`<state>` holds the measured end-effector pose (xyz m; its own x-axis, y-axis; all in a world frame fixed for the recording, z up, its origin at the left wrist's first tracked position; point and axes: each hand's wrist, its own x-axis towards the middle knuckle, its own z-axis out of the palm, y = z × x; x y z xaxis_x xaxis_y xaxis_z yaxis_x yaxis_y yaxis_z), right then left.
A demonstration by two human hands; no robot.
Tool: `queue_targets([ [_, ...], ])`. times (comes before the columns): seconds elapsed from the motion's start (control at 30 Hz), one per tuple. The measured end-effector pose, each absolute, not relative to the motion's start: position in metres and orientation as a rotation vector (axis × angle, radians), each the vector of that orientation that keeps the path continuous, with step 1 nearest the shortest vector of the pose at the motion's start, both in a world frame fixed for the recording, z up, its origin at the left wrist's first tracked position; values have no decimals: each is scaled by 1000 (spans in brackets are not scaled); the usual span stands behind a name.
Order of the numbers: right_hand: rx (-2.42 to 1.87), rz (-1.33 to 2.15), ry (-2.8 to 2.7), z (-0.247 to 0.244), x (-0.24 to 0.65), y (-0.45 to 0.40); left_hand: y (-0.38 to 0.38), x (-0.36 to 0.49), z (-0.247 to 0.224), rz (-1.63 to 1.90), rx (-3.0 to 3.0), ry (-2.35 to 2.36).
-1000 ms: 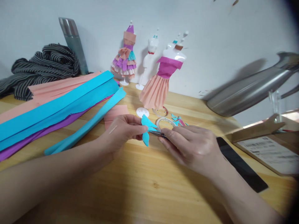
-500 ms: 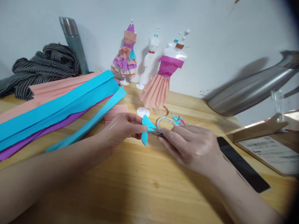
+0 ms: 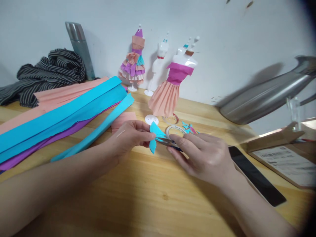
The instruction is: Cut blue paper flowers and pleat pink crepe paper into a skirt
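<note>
Pinched between the thumb and fingers of my left hand (image 3: 132, 136) is a small blue crepe paper bow (image 3: 153, 131), with lobes above and below the fingertips and tails pointing right. My right hand (image 3: 202, 154) is closed round a pair of scissors (image 3: 168, 142), whose handles it mostly hides. The blades lie at the bow's tails; whether they touch the paper I cannot tell. Just beyond my right fingers lies a roll of tape (image 3: 170, 129), beside small blue and pink paper scraps (image 3: 189, 127).
Blue crepe paper strips (image 3: 74, 110) lie at left near a striped cloth (image 3: 51, 70) and a bottle (image 3: 81, 49). Small dress forms stand at the back, one in a pink dress (image 3: 168, 90). At right are a phone (image 3: 256, 176), a cardboard box (image 3: 278, 154) and a steel jug (image 3: 259, 90).
My right hand and the scissors have drawn slightly back to the right, showing more of the blades and the bow's tails. The left hand still pinches the bow. The view has shifted slightly.
</note>
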<state>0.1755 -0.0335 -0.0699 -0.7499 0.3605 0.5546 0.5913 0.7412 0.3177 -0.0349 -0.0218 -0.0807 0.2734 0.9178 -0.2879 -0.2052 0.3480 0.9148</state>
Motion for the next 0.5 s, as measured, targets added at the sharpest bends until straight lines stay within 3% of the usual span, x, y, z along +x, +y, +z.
queue_targets([
  [0.1, -702, -628, -2449, -71, 178, -33, -22, -34, -84, 964, 876, 950],
  [0.2, -746, -361, -2315, -71, 179, -33, -24, -31, -89, 1049, 855, 920],
  [0.4, -957, 962, -1599, -75, 168, -33, -31, -25, -88, 1208, 891, 898],
  [0.5, -952, 1422, -1277, -76, 160, -30, -35, -23, -79, 1265, 941, 895],
])
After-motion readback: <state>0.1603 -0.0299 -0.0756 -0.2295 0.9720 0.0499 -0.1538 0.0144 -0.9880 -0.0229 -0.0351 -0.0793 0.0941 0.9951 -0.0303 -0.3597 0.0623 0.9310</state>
